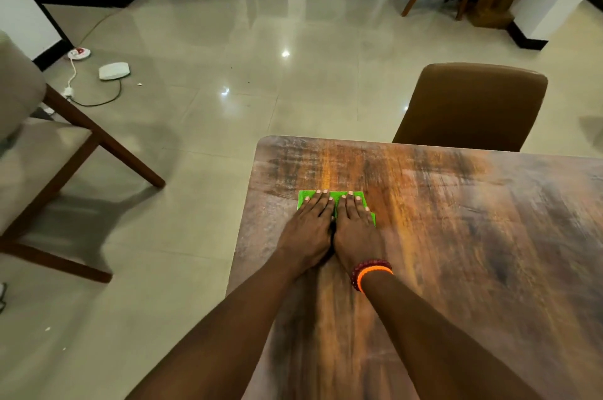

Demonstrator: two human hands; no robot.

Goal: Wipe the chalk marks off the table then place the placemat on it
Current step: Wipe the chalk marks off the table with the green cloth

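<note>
Wiping step, frame centre: your left hand (311, 220) and right hand (354, 220), fingers flat, press the green cloth (336, 195); keep even pressure across the table (456, 236).

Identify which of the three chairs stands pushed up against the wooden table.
The brown padded chair at the table's far edge; the other two stand apart on the floor.

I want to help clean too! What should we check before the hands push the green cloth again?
1. Both hands flat on the green cloth: left hand, right hand: ok.
2. Cloth lies flat on the table: ok.
3. Room ahead before the far table edge: ok.
4. Chalk marks gone: cannot tell, the picture is blurred.
5. Placemat ready nearby: not ok, none in view.
</note>
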